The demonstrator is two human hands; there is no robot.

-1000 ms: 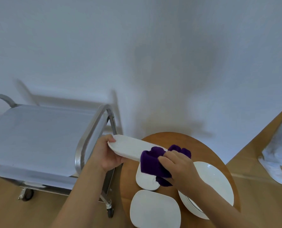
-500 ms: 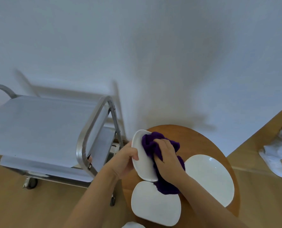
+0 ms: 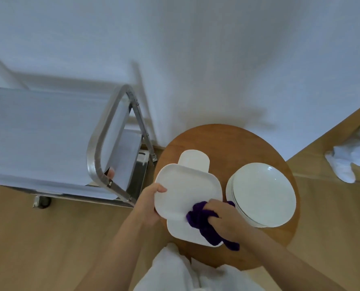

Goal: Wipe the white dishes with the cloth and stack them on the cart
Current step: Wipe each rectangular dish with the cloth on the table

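left hand (image 3: 151, 203) grips square plate (image 3: 187, 187) rim, right hand (image 3: 223, 217) bunches cloth (image 3: 204, 224); glazed, slippery, brittle, so hold edges

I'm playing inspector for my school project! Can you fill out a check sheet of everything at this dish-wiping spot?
Surface: round wooden table, brown, on a wooden floor.
Job's things: square white plate held over the table; another square plate beneath it; small oblong dish behind; stack of round white plates to the right; purple cloth; metal cart, no dishes on it.
Clutter: nothing seen.
Hands: left hand grips the held plate's edge; right hand grips the cloth on the plate.
Cables: nothing seen.
Surroundings: white wall; white shoe covers on someone at far right.
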